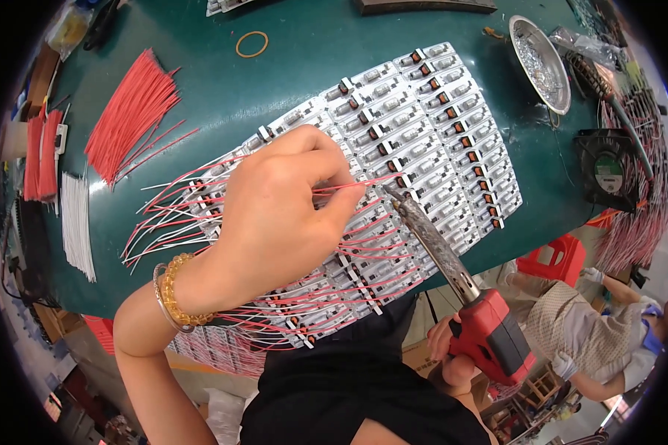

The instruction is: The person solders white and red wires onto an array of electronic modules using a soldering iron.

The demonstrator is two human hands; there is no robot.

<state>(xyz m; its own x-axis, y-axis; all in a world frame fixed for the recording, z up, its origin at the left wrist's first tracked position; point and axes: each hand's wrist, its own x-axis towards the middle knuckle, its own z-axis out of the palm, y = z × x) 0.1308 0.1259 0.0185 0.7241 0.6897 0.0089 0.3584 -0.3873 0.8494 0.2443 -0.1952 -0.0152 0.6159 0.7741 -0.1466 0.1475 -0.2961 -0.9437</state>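
My left hand [286, 200], with a beaded bracelet at its wrist, is over a panel of small white circuit boards [453, 96]. Thumb and forefinger pinch a thin red wire [376, 180], whose end reaches the boards. My right hand [453, 348] grips the red and black handle of a soldering gun [490, 334]. Its dark tip touches down, or nearly so, close to the wire's end; contact is hard to tell. Many red and white wires [174, 215] trail from the boards on the left and near sides. Part of the panel is hidden beneath my left hand.
Bundles of red wires [133, 115] and white wires [76, 226] lie on the green table at left. A rubber band [252, 44] is at the back. At right stand a metal dish [562, 95] and a black fan [608, 174]. Beyond sits a gloved co-worker [594, 319].
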